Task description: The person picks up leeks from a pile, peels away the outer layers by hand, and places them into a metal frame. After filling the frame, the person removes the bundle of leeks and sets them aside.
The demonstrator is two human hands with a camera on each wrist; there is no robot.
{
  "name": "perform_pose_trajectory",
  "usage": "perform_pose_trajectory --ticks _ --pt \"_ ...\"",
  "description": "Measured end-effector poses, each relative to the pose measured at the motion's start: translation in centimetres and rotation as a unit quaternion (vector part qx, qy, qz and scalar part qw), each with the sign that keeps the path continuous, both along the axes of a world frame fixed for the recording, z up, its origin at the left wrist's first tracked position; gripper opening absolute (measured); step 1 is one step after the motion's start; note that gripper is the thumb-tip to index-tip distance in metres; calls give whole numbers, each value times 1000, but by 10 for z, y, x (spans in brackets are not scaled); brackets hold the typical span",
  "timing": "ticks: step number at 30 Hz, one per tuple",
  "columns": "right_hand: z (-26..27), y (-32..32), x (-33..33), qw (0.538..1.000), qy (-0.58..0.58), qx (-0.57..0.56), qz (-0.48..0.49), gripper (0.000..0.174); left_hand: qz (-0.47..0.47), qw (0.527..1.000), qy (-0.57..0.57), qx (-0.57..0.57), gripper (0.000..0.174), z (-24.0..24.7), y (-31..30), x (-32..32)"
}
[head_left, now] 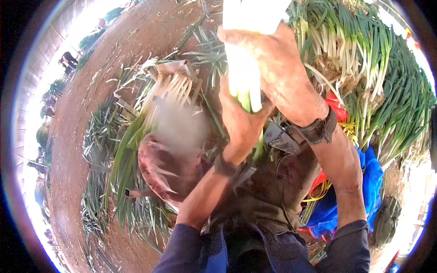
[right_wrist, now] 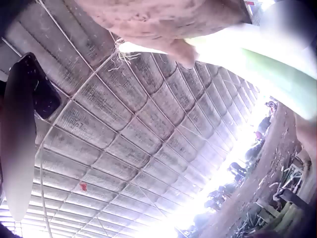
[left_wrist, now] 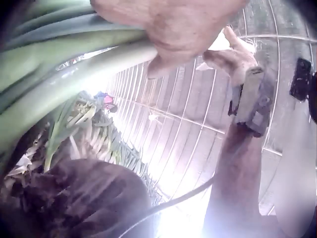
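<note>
Both hands hold a bunch of thick green onions (head_left: 246, 98) upright in front of the body, its white shafts washed out by glare in the head view. My left hand (head_left: 241, 120) wraps the lower part, where white turns to green; the leaves (left_wrist: 74, 74) stream away from it in the left wrist view. Higher up, my right hand (head_left: 284, 68) grips the white shafts, its fingers partly lost in the brightness. Past that hand, a root end (right_wrist: 126, 48) with stringy roots sticks out in the right wrist view.
A large heap of green onions (head_left: 364, 63) lies at the right. On the left, more onions (head_left: 175, 86) rest in a metal frame (head_left: 173, 67). A blue plastic sheet (head_left: 372, 177) and yellow strings (head_left: 318, 191) are beside the right leg. Dirt floor (head_left: 73, 150) stretches away left.
</note>
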State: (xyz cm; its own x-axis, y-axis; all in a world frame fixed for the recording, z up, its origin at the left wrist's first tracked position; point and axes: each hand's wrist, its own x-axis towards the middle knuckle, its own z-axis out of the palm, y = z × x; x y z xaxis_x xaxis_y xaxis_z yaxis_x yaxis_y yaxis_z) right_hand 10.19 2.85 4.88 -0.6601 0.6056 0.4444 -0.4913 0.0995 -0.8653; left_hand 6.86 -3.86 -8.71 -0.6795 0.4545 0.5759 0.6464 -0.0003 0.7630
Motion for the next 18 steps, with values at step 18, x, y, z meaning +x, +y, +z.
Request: perform_pose_trajectory --ticks 18 --pt "69 72 3 905 205 354 114 23 146 955 240 99 47 198 -75 -113"
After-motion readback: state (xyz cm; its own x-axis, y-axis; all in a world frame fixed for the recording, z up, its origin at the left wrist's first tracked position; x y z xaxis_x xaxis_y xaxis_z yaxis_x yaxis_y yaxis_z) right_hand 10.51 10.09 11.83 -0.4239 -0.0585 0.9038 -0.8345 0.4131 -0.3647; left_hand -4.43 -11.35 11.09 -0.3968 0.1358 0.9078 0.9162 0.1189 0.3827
